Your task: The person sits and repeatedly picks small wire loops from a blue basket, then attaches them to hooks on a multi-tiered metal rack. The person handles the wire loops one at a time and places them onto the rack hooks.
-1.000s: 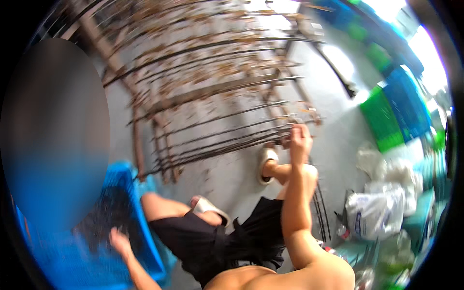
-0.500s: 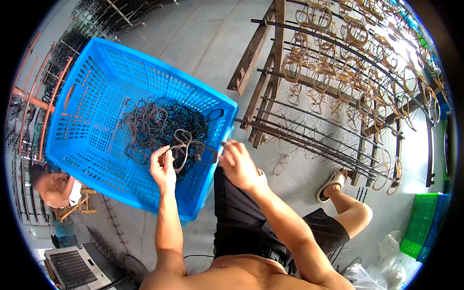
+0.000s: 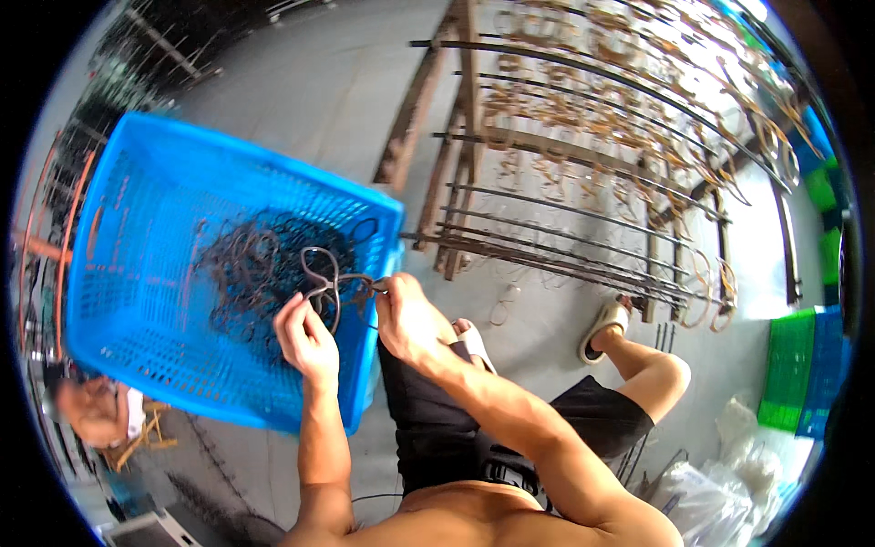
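Note:
In the head view, my left hand (image 3: 308,342) pinches a grey-brown eyeglass frame (image 3: 335,273), its lens loops standing up past my fingertips. My right hand (image 3: 407,314) is closed, with thumb and fingers on a dark brown eyeglass frame (image 3: 363,282) just right of the grey-brown one. Whether those two frames are hooked together I cannot tell. Both hands work over the right side of a large blue plastic basket (image 3: 264,164). Inside it lies a tangled pile of dark and grey eyeglass frames (image 3: 260,260), partly behind the held ones.
A wooden rack (image 3: 565,146) hung with tan frames stands at the upper right. One pale frame (image 3: 503,305) lies on the floor below it. Green (image 3: 786,365) and blue crates (image 3: 826,365) and plastic bags (image 3: 711,492) stand at right. Another person (image 3: 98,412) sits at far left.
The view has shifted, with basket and rack appearing further left. My right hand has come closer to my left hand. The grey-brown frame has turned more upright in my left fingers.

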Motion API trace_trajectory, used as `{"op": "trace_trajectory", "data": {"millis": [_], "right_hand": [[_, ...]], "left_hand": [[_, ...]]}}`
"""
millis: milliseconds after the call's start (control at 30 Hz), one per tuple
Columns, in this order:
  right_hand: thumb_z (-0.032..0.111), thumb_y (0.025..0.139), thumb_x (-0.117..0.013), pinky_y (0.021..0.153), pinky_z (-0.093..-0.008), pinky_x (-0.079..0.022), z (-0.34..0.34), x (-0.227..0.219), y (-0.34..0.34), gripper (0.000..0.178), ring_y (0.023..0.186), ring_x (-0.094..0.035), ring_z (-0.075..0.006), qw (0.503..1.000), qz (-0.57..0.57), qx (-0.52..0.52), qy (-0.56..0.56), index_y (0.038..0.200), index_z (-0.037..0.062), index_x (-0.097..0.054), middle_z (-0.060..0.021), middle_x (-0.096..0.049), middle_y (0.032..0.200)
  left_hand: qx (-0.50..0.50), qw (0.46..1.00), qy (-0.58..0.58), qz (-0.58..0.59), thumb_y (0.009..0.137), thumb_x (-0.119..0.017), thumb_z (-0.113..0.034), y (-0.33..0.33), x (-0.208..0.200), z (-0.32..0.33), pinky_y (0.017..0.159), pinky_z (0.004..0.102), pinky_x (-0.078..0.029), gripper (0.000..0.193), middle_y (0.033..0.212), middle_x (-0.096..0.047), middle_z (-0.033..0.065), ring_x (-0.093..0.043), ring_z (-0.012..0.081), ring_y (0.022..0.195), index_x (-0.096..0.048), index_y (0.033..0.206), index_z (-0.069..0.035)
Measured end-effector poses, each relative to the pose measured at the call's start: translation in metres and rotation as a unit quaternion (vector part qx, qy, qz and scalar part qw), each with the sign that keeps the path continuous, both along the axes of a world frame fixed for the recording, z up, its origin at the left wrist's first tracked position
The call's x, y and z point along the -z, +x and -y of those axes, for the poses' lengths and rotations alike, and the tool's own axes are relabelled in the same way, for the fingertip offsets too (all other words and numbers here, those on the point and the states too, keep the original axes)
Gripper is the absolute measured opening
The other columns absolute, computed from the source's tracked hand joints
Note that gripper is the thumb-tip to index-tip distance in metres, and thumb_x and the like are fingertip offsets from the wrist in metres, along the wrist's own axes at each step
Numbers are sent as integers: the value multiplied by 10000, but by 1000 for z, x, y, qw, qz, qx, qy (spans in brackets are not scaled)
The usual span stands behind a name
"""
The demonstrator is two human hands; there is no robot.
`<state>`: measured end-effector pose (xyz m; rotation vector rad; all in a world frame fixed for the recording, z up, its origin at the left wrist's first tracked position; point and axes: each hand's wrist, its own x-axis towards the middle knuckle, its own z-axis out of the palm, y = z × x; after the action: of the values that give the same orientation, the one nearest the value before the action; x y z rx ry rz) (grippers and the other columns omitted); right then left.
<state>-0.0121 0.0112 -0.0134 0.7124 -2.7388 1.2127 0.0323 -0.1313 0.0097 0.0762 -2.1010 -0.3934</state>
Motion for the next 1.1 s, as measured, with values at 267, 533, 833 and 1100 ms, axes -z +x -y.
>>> {"op": "trace_trajectory", "data": {"millis": [267,533,833,1100], "right_hand": [[175,918,-546,639,-269,-446,-102,-4,7,206,695,-506,-99,912,196,80,-351,971,-22,-571,-112,-575,736],[124,956,-441,454,-182,-334,-327,1,15,155,510,-447,-38,746,-57,478,-461,980,27,-560,-12,-578,680],[88,939,-453,424,-185,-377,-333,18,-22,233,471,-459,-40,687,1,476,-548,1140,14,-545,-29,-597,768],[136,943,-489,411,-185,-352,-336,23,-28,213,467,-426,-27,660,-19,443,-606,1101,16,-565,28,-502,650]], "left_hand": [[-51,996,-55,-49,860,-515,47,-23,9,-60,807,365,-463,110,995,-586,156,-566,290,905,-598,899,-14],[155,872,441,143,837,-454,29,15,-14,-62,776,240,-440,274,1085,-532,114,-528,164,953,-464,1110,9],[286,850,371,239,923,-470,-42,-1,-19,-121,591,227,-459,234,878,-605,109,-529,101,629,-501,1142,34],[344,808,369,305,939,-486,-125,-7,-23,-141,474,173,-346,153,824,-596,77,-441,50,518,-534,1000,8]]}}
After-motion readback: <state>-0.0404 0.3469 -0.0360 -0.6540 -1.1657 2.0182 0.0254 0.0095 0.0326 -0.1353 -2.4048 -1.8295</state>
